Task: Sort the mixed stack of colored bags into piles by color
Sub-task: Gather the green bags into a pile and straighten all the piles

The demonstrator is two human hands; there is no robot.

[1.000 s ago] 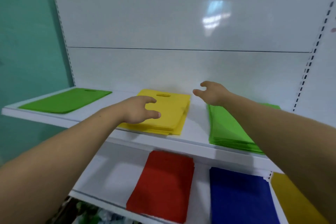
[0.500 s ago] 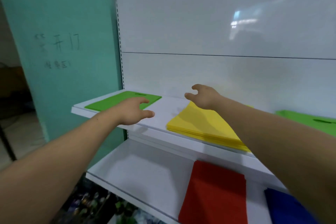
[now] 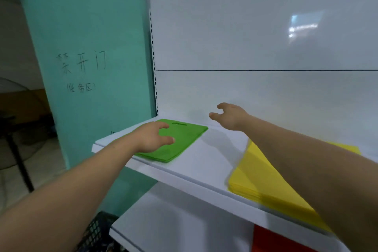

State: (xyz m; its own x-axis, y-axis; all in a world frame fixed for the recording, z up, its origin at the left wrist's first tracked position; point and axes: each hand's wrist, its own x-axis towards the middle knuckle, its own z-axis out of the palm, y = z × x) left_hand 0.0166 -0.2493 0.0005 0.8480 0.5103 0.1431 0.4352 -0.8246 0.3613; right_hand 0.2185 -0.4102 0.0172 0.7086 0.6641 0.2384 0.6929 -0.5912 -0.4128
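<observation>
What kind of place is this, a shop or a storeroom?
Likely a shop or stockroom: white metal shelving with a slotted upright, holding flat piles of green bags and yellow bags.

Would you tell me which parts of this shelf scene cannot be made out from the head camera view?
All in the head view:
- Flat green fabric bags: the left hand covers their near-left part, so contact is unclear.
- Yellow fabric bag stack: blurred, and the right forearm hides its right part.
- Red bags: cut by the bottom edge.
- Black mesh basket: contents too dark.
</observation>
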